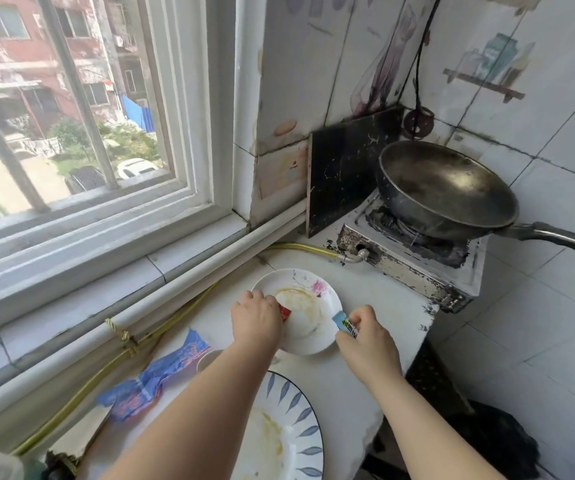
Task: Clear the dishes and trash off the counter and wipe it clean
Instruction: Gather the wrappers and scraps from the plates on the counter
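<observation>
Plate sits near counter's right edge. Left hand grips red wrapper at plate's left rim — axis hidden. Right hand pinches blue wrapper, long axis diagonal — tip toward plate.

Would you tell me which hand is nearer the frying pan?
Right. The right hand is below-left of the frying pan; the left hand is farther left, over the small plate.

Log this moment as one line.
left hand: grips red wrapper | right hand: pinches blue packet | flowered plate: stained, on counter
</observation>
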Demonstrator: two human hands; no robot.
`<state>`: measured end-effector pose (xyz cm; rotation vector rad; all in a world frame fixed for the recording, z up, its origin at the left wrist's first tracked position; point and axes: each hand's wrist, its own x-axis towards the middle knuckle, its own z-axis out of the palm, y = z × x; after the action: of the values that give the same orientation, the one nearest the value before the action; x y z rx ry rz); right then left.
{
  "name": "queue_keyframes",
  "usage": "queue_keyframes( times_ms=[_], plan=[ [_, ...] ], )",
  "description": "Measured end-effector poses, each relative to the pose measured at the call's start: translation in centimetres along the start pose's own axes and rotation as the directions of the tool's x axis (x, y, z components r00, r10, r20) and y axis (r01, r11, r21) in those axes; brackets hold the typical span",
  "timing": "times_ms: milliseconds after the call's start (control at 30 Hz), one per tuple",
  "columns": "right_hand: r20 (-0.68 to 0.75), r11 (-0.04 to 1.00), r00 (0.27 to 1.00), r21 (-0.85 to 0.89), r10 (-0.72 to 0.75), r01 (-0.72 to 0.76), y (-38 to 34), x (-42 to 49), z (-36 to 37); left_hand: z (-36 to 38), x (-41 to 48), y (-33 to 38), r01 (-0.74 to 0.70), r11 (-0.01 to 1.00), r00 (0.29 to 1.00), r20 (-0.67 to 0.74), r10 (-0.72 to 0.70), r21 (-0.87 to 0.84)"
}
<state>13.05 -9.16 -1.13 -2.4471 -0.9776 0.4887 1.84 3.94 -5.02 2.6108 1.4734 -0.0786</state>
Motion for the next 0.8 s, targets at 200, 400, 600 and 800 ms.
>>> queue_keyframes(
  times_ms=[200, 400, 600, 800],
  plan=[
    [0.056, 0.981, 0.997, 0.187, 0.049, -0.059, -2.5, 1.2, 0.4, -0.7, -0.1, -0.4, 0.099, 0.980, 0.993, 0.083, -0.086, -0.172],
    [0.182, 0.990, 0.977, 0.101, -0.111, 0.094, -5.3, 1.8, 4.3, -2.8, -1.4, -4.8, 0.331, 0.581, 0.918, 0.111, -0.381, -0.744],
    [0.302, 0.951, 0.903, 0.058, -0.306, 0.303, -10.0, 1.2, 8.1, -4.7, -5.7, -11.6, 0.426, 0.227, 0.799, 0.247, -0.548, -0.876],
    [0.444, 0.858, 0.779, -0.045, -0.442, 0.512, -14.1, 0.9, 10.4, -4.9, -10.6, -14.9, 0.500, 0.050, 0.669, 0.349, -0.656, -0.865]
  ],
)
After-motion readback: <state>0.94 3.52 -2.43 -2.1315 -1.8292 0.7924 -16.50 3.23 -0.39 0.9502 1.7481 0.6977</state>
